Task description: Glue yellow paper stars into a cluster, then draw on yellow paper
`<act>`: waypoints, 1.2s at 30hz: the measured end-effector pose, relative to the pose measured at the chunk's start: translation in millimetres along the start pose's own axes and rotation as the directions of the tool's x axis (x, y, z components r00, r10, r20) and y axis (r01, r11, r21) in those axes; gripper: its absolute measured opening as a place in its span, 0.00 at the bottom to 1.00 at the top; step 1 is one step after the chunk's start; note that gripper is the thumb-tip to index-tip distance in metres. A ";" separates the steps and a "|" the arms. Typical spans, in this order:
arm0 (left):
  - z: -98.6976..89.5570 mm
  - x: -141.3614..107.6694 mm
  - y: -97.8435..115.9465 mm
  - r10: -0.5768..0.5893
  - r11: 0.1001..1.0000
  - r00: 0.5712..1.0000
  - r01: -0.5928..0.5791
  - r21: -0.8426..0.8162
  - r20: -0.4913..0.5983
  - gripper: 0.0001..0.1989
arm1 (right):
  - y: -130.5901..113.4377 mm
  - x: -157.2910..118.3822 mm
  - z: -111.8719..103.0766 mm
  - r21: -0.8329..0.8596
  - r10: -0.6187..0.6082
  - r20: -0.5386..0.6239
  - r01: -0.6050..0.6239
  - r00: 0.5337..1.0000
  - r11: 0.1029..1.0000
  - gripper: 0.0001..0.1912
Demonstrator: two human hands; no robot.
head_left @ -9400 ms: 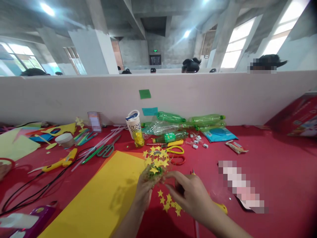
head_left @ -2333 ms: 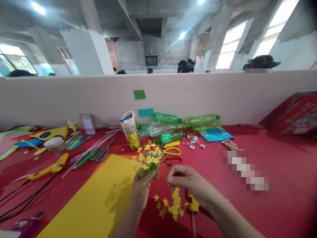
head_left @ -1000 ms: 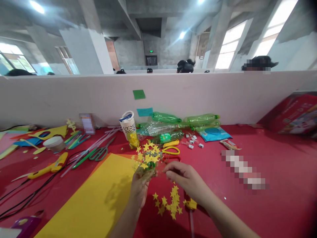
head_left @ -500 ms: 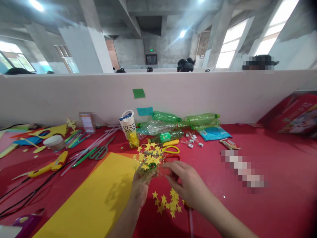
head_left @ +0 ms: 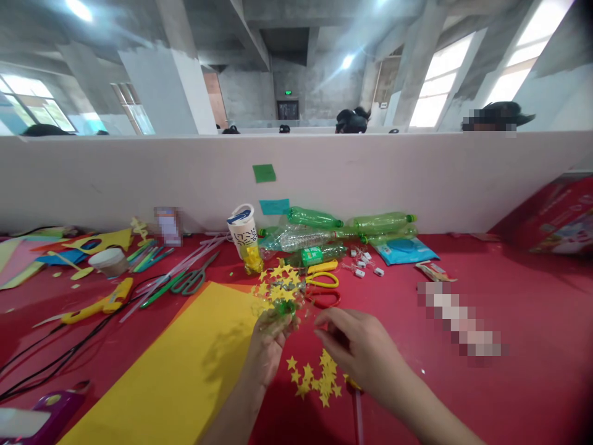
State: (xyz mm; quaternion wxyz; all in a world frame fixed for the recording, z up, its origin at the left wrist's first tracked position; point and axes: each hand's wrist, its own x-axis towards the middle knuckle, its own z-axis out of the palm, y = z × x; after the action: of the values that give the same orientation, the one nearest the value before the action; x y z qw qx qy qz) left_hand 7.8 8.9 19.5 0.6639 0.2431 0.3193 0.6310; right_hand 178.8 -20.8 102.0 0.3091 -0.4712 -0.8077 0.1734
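My left hand (head_left: 272,330) is closed around the green bottle-neck end of a decoration cut from a plastic bottle (head_left: 286,307). Many yellow stars (head_left: 280,285) cover its far side, with thin clear strands among them. To the right, my right hand (head_left: 354,337) hovers apart from it, fingers curled and thumb and forefinger slightly separated; I see nothing between them. Below the hands lies a loose pile of yellow paper stars (head_left: 325,377). A yellow-topped stick with a pale shaft (head_left: 358,411) lies partly under my right hand.
Yellow paper (head_left: 157,364) spreads across the left. Beyond are a cup (head_left: 243,232), green bottles (head_left: 315,217), yellow-handled scissors (head_left: 323,280) and small white boxes (head_left: 360,264). A yellow glue gun (head_left: 102,304), its cable and grey scissors (head_left: 192,279) lie left. A partition (head_left: 370,179) stands behind.
My right hand has drawn back a little to the right, away from the decoration. The green bottle neck has tilted slightly in my left hand. The view has shifted slightly.
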 end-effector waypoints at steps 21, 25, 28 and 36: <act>-0.5 0.2 -8.1 0.045 0.999 0.998 -0.045 0.011 -0.032 0.09 | -2.1 2.1 27.6 0.389 0.234 -0.051 -0.197 0.971 0.900 0.07; -1.0 1.3 -7.1 0.060 0.998 0.998 -0.060 0.029 -0.028 0.08 | -1.4 7.9 23.7 0.766 0.328 0.234 -0.381 0.915 0.517 0.10; -0.9 1.5 -5.2 0.065 0.997 0.998 -0.065 0.036 -0.021 0.08 | 0.9 9.3 21.3 0.858 0.282 0.353 -0.429 0.892 0.283 0.11; 0.1 1.4 -2.2 0.072 0.996 0.997 -0.070 0.057 -0.033 0.08 | 4.0 11.6 17.0 0.872 0.282 0.397 -0.455 0.873 0.180 0.09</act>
State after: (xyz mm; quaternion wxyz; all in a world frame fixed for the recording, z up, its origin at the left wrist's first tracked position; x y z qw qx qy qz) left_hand 9.4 10.1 17.8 0.6283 0.2619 0.3395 0.6492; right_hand 166.0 -8.5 90.8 0.4154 -0.3589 -0.4238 0.7204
